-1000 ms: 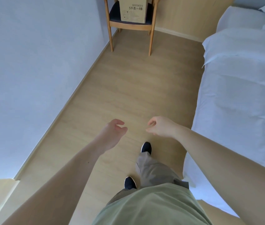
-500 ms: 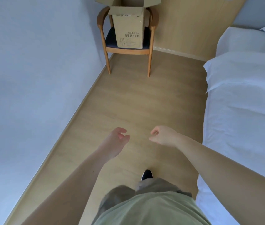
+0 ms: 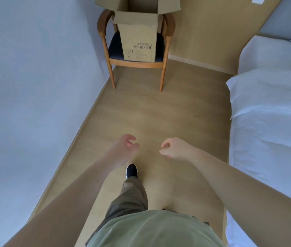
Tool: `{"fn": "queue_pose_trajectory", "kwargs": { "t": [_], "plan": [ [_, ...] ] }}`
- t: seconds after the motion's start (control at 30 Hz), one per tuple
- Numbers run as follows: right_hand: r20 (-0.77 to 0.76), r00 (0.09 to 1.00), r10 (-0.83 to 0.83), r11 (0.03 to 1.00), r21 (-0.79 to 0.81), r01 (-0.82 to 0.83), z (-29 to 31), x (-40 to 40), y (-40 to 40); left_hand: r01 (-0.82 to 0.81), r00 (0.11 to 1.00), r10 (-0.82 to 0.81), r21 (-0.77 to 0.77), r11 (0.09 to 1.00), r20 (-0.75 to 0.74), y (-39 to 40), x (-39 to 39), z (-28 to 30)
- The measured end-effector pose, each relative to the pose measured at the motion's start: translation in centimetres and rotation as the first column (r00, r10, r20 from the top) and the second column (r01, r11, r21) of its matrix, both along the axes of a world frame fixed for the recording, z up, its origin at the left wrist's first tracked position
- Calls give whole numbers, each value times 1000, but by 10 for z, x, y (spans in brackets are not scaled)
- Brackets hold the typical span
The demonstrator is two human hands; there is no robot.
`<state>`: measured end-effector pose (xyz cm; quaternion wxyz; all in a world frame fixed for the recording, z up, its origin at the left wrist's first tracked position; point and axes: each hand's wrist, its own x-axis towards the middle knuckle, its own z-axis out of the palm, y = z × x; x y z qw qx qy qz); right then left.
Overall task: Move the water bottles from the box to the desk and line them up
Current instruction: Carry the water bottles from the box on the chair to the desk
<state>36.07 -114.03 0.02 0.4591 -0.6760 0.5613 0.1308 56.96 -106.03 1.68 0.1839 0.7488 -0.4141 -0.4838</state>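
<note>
Green shirt (image 3: 151, 229) at bottom edge, one dark shoe (image 3: 131, 171) forward on wood floor (image 3: 159, 113). Left hand (image 3: 123, 150) and right hand (image 3: 173, 148) out front, fingers loosely curled, holding nothing. Bed (image 3: 269, 113) along right. Far ahead: cardboard box (image 3: 137, 40), flaps open, upright on chair (image 3: 166, 41) seat. Bottles not visible; box interior hidden.

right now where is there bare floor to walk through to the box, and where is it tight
Bare wood floor runs ahead, bordered by the wall on the left and the bed on the right, up to the chair legs. It is crowded at the chair: the open box fills the seat between the armrests. Both the left hand and right hand hold nothing.
</note>
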Motion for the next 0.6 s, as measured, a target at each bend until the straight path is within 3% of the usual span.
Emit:
{"fn": "queue_pose_trajectory", "kwargs": {
  "t": [0.27,0.6],
  "plan": [
    [19,994,-108,994,-12,108,15,79,-102,62,997,-62,-8,998,-39,-123,81,9],
    [80,985,-153,987,-39,156,27,129,-204,102,992,-103,-16,995,-78,-223,126,19]
  ]
}}
